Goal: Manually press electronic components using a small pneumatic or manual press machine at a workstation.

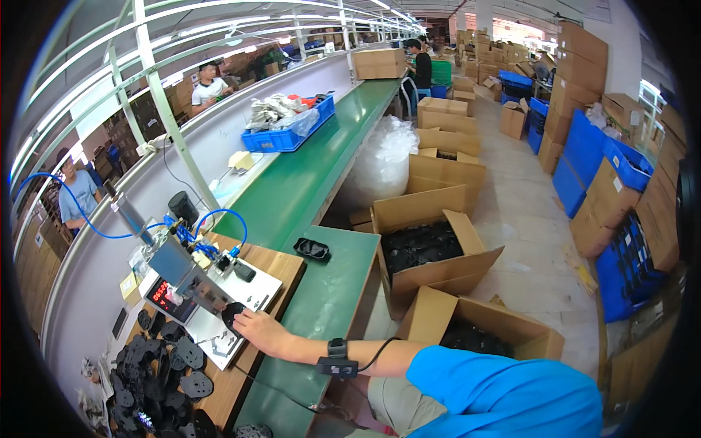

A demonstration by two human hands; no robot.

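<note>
Black and rounded, a small part (231, 314) sits by the press (175, 263), gripped at its edge by the right hand's (259, 331) closed fingers; the left hand is out of view, its state untellable. Beside the press, dark pieces (150, 372) lie heaped. Farther out, a black tray (312, 249) rests on the green bench (339, 288), near open cartons (438, 279).

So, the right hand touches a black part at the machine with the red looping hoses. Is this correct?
Not fully: the looping hoses are blue, not red, as the head view shows. The right hand does touch a black part at the machine.
</note>
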